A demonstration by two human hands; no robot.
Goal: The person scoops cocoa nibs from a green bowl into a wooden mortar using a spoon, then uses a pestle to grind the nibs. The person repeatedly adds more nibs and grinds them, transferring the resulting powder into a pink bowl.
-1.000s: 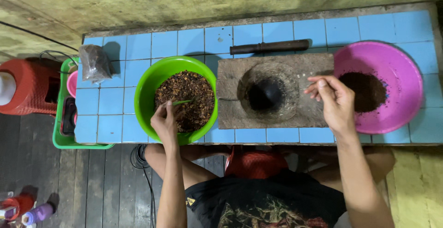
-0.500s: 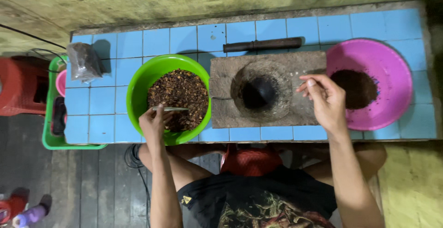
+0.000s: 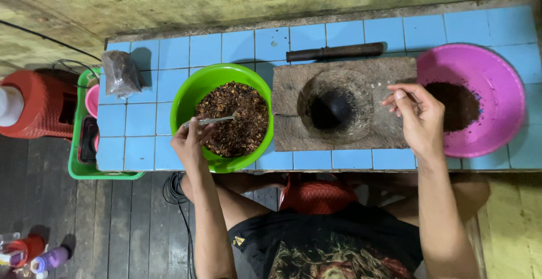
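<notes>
My left hand (image 3: pixel 191 142) grips a metal spoon (image 3: pixel 213 121) whose tip lies in the brown roasted bits filling a green bowl (image 3: pixel 192 95). To the right of the bowl sits a stone mortar block (image 3: pixel 289 129) with a dark hollow. My right hand (image 3: pixel 419 118) hovers over the block's right edge, fingers pinched on a thin utensil (image 3: pixel 389 97). Beside that hand is a pink bowl (image 3: pixel 497 81) holding dark ground powder (image 3: pixel 458 105). A dark pestle (image 3: pixel 335 51) lies behind the block.
All this stands on a blue-tiled counter (image 3: pixel 141 115). A plastic bag of dark stuff (image 3: pixel 121 73) lies at its left end, by a green basket (image 3: pixel 79 169) and a red stool (image 3: pixel 39 107). Bottles (image 3: pixel 34 255) and a cable (image 3: pixel 176 203) lie on the plank floor.
My left hand has shifted the spoon a little within the green bowl. My right hand has stayed between the mortar and the pink bowl. The view has drifted slightly.
</notes>
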